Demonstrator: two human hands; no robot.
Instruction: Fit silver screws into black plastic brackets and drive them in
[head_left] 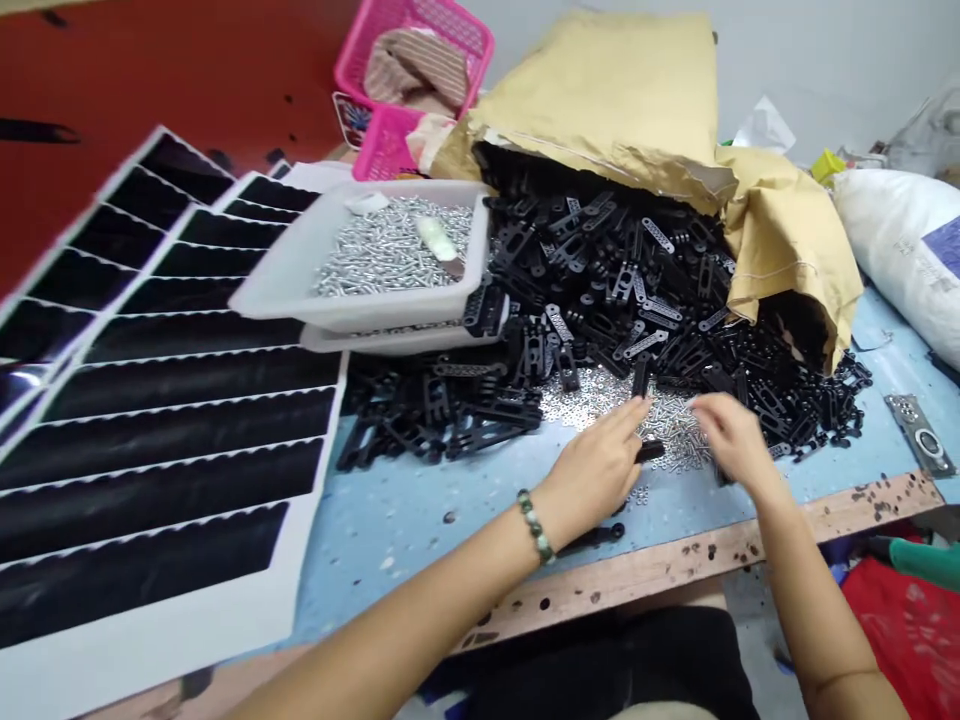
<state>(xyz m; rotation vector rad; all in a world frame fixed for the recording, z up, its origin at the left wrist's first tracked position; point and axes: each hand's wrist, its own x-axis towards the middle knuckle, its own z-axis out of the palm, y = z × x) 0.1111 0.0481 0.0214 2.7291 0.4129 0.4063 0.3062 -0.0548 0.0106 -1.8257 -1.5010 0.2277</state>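
Observation:
My left hand, with a beaded bracelet at its wrist, reaches over the work surface, its fingers together around a small black part. Just right of it, my right hand has thumb and forefinger pinched; what they hold is too small to name. Between and behind the hands lie silver screws and small nuts. A large heap of black plastic parts rises behind them. Below my left hand, a longer black part lies partly hidden by my wrist.
A white tub of screws stands at the back left, beside black strips on white sheets. Paper sacks, pink baskets and a white bag are behind. A phone-like object lies right, near the wooden edge.

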